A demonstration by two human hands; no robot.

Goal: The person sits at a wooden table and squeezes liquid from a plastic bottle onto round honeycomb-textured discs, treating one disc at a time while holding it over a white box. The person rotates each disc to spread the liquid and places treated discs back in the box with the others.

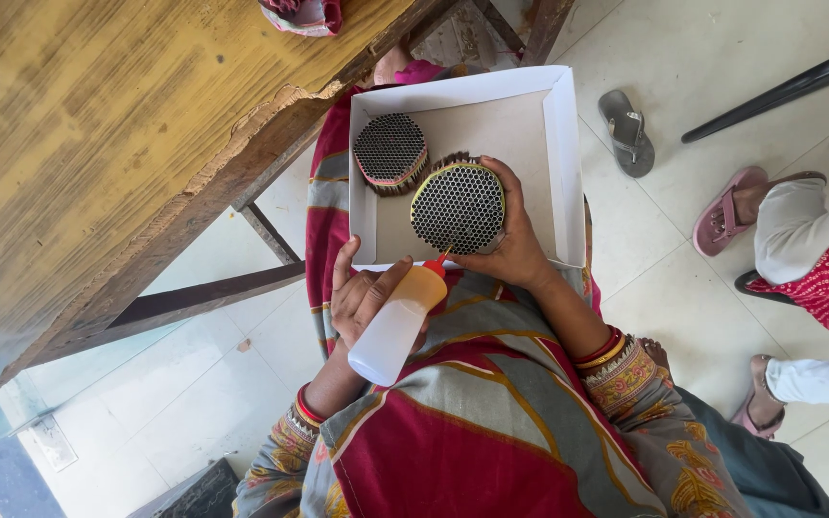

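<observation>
Your left hand (367, 297) is wrapped around a squeeze bottle (397, 324), its red nozzle tipped up to the rim of a round honeycomb bundle (458, 208). Your right hand (510, 240) clasps that bundle from the side and props it on edge inside the white cardboard box (564, 153) on your lap, likely to steady its face toward the nozzle. A 2nd bundle (390, 150) leans behind. The nozzle tip itself is too small to make out.
</observation>
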